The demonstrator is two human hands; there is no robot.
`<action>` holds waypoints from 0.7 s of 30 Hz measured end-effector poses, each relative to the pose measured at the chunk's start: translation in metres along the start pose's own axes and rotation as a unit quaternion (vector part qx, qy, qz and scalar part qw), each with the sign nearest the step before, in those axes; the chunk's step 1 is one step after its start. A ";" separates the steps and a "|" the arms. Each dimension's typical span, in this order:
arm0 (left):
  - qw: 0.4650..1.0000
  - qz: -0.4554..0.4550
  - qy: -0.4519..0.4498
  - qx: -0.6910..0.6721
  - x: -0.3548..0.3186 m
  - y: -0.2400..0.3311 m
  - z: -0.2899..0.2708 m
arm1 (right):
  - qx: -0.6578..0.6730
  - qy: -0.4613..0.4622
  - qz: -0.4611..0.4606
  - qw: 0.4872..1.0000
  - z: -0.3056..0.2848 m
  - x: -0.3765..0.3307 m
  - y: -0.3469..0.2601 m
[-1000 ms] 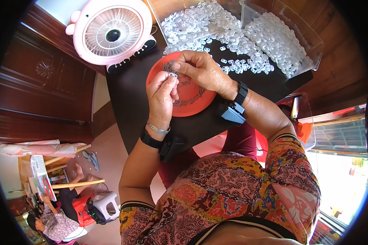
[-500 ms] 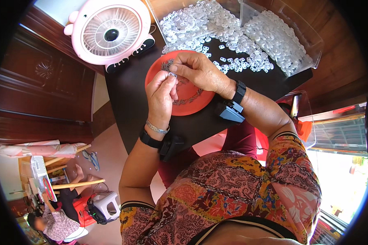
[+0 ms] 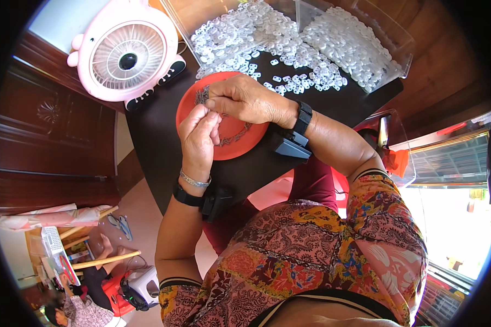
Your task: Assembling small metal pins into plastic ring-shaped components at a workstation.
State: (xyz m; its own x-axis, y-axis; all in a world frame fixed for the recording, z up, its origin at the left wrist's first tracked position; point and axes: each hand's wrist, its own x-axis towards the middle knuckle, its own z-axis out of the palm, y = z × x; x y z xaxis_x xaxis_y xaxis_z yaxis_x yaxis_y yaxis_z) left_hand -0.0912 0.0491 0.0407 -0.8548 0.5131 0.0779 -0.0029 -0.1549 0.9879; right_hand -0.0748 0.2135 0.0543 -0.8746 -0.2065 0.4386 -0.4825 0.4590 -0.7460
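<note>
We find the plate (image 3: 235, 143) on the table (image 3: 163, 147), the fan (image 3: 126, 54) at its left, the plastic pieces (image 3: 289, 54) behind it.

home | carved wooden cabinet (image 3: 43, 120) | pink desk fan (image 3: 126, 54) | dark table (image 3: 245, 174)

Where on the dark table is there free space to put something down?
Bare dark table lies left of the red plate, below the pink fan, and right of the right hand. The top is crowded with white plastic pieces.
</note>
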 end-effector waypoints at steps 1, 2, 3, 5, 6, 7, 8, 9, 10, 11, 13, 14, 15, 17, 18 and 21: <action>1.000 0.002 0.001 0.004 0.000 -0.002 0.000 | 0.013 -0.015 0.007 1.000 -0.001 0.001 0.001; 1.000 0.006 0.002 0.008 0.002 -0.003 0.000 | 0.010 -0.014 0.006 1.000 -0.002 0.001 0.001; 1.000 0.009 0.000 0.008 0.002 -0.004 0.000 | -0.008 -0.022 0.001 1.000 -0.003 0.002 0.002; 1.000 -0.017 0.002 -0.013 0.001 -0.005 0.000 | -0.024 -0.019 -0.012 0.999 -0.002 0.002 0.005; 1.000 -0.013 -0.001 -0.014 0.001 -0.005 -0.001 | -0.020 -0.015 -0.012 1.000 -0.002 0.001 0.005; 1.000 -0.018 -0.003 0.000 0.002 -0.004 -0.001 | -0.016 -0.011 -0.012 1.000 -0.002 0.000 0.006; 1.000 -0.023 -0.003 0.015 0.002 -0.004 -0.003 | -0.027 -0.011 -0.015 0.999 -0.003 0.000 0.005; 0.999 -0.028 0.000 0.016 0.002 -0.004 -0.003 | -0.029 -0.010 -0.016 0.999 -0.004 0.001 0.004; 1.000 -0.026 -0.002 0.016 0.004 -0.004 -0.004 | -0.038 0.002 0.000 0.999 -0.006 0.001 0.004; 1.000 -0.029 0.009 0.009 0.004 -0.004 -0.006 | -0.046 0.011 0.015 0.999 -0.008 0.002 0.004; 0.999 -0.036 0.034 -0.003 0.006 -0.002 -0.008 | -0.119 0.095 0.051 0.987 -0.018 0.007 0.010; 0.999 -0.036 0.034 -0.005 0.007 -0.002 -0.008 | -0.151 0.150 0.040 0.976 -0.026 0.007 0.024; 0.998 -0.026 0.041 -0.026 0.008 -0.002 -0.010 | -0.184 0.189 0.053 0.963 -0.034 0.009 0.025; 0.998 -0.015 0.046 -0.050 0.009 -0.002 -0.010 | -0.242 0.197 0.059 0.948 -0.050 0.008 0.044; 0.997 -0.015 0.045 -0.053 0.009 -0.003 -0.010 | -0.275 0.188 0.073 0.940 -0.054 0.008 0.058; 0.997 -0.023 0.045 -0.052 0.008 -0.002 -0.010 | -0.319 0.098 0.104 0.937 -0.056 0.004 0.078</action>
State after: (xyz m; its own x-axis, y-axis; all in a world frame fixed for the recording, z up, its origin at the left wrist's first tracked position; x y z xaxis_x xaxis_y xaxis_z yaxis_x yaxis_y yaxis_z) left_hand -0.1028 0.0454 0.0379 -0.8954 0.4448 0.0168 -0.0924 -0.2227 0.9705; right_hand -0.1128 0.2972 0.0260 -0.8914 0.0790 0.4462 -0.1210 0.9075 -0.4023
